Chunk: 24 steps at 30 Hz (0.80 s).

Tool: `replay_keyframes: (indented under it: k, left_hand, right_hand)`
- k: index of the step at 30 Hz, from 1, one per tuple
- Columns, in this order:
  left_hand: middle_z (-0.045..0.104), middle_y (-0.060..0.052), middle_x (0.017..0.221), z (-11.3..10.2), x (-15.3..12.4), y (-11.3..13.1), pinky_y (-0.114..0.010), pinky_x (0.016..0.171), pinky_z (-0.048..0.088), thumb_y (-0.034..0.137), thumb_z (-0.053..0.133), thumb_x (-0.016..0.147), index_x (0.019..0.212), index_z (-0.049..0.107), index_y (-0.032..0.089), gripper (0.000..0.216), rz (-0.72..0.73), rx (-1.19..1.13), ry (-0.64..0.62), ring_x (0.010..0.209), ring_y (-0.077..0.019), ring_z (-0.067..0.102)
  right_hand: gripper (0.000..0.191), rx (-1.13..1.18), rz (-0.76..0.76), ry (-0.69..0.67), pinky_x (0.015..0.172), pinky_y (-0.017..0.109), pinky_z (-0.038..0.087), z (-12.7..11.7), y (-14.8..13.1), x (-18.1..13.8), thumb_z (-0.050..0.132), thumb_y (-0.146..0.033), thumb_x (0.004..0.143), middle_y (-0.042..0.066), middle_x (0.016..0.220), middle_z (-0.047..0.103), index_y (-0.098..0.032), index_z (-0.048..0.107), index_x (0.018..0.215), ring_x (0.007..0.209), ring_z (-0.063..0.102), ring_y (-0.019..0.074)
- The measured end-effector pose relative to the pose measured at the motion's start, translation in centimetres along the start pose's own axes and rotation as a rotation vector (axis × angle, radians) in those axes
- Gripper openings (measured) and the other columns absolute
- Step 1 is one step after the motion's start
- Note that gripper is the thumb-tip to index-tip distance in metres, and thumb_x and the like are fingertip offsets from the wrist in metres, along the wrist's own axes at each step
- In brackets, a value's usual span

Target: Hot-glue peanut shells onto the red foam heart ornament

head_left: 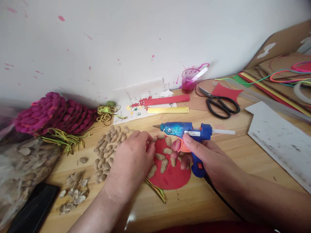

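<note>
Okay, gripping blue glue gun (178, 128) in right hand (211, 153) over red disc (171, 182) dotted with peanuts (164, 165) on wooden surface (238, 145); curling left hand (134, 153) at disc's left edge, can't tell if pinching anything.

Approach to the red disc (178, 178) is available from the near edge, over bare tabletop (173, 210) between the forearms; the black cable (222, 196) bounds this passage at right, and thin stems (159, 191) lie at its left. The glue gun (181, 129), gripped by the right hand (209, 155), obstructs the far side. Peanuts (109, 153) and the left hand (132, 152) block the left.
</note>
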<state>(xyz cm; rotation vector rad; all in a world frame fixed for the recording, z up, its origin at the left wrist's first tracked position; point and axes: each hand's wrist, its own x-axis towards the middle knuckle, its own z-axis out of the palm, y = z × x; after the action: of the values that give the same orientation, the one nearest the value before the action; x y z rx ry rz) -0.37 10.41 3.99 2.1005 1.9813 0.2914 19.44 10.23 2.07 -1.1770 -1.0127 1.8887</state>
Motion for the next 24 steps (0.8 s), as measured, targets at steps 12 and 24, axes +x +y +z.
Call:
replay_keyframes:
  k: [12,24]
  left_hand:
    - [0.07,-0.004,0.083,0.0,0.0,0.1,-0.032,0.069,0.038,0.021,0.06,0.087,0.083,0.069,0.021,0.01,-0.011,0.068,-0.015,0.075,-0.0216,0.062]
    - [0.072,-0.003,0.093,-0.6,-0.1,-1.2,-0.031,0.077,0.047,0.02,0.058,0.091,0.105,0.072,0.021,0.019,-0.003,-0.066,-0.002,0.083,-0.0196,0.065]
  right_hand:
    - [0.048,-0.002,0.008,-0.023,0.059,0.028,0.045,-0.1,-0.1,0.1,0.062,-0.066,0.088,0.005,0.081,0.07,-0.018,0.066,0.082,0.06,0.061,0.0146]
    - [0.045,0.006,0.018,-0.015,0.059,0.025,0.047,-0.1,-0.3,0.0,0.063,-0.062,0.09,0.003,0.078,0.069,-0.018,0.066,0.084,0.059,0.062,0.0123]
